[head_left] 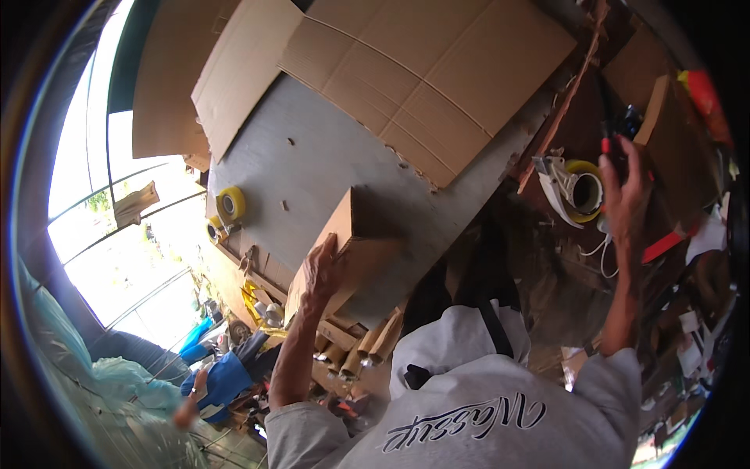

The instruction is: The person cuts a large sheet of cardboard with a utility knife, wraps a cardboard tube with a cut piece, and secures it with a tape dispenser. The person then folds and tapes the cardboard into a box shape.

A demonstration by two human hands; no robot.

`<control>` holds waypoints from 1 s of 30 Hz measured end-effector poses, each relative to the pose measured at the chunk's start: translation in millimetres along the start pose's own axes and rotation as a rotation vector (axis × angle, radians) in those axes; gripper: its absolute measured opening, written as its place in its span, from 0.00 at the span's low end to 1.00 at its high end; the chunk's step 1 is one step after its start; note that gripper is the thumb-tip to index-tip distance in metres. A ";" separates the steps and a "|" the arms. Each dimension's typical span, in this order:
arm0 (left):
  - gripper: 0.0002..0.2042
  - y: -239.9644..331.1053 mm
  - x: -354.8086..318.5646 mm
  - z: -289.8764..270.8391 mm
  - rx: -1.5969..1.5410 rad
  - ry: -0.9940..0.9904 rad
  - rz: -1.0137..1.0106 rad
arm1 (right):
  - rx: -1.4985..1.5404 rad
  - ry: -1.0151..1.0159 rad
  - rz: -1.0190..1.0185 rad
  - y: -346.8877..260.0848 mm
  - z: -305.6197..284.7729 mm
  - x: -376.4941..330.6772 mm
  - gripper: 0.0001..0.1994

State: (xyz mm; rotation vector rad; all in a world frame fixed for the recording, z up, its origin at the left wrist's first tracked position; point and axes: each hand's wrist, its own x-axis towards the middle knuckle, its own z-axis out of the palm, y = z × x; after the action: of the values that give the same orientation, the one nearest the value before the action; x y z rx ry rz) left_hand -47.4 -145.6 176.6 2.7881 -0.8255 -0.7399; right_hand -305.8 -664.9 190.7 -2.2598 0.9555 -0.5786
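My left hand (320,270) grips the upper edge of a small brown cardboard box (355,262) near the front of the grey tabletop (281,156). The box stands tilted in view, its inside in shadow. Out to the right, my right hand (627,187) is raised, its fingers closed around a slim red-and-black tool (605,145) whose exact kind I cannot make out. Just left of that hand sits a tape dispenser (553,186) with a yellow tape roll (584,191) in it.
Large flattened cardboard sheets (430,70) cover the table's far side. Yellow tape rolls (230,205) stand at its left edge. Cardboard tubes (351,361) lie below the table's near edge. Another person in blue (226,383) is at the lower left. An open carton (672,133) stands at right.
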 end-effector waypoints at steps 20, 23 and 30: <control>0.22 -24.2 3.7 19.3 0.033 0.148 0.134 | 1.037 -0.595 0.657 -138.9 221.4 -273.7 0.07; 0.16 -16.0 -0.4 15.2 -0.003 0.194 0.135 | 0.806 -0.596 0.412 -168.7 215.4 -256.9 0.11; 0.22 -20.1 -7.0 11.2 -0.118 0.205 0.124 | 0.367 -0.399 0.122 -235.7 240.3 -253.4 0.15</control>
State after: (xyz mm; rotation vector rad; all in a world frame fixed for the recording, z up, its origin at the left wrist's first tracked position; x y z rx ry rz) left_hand -48.5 -124.8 164.5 2.6251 -0.8745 -0.4573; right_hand -212.6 -257.2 139.7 -1.8766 0.7125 -0.2125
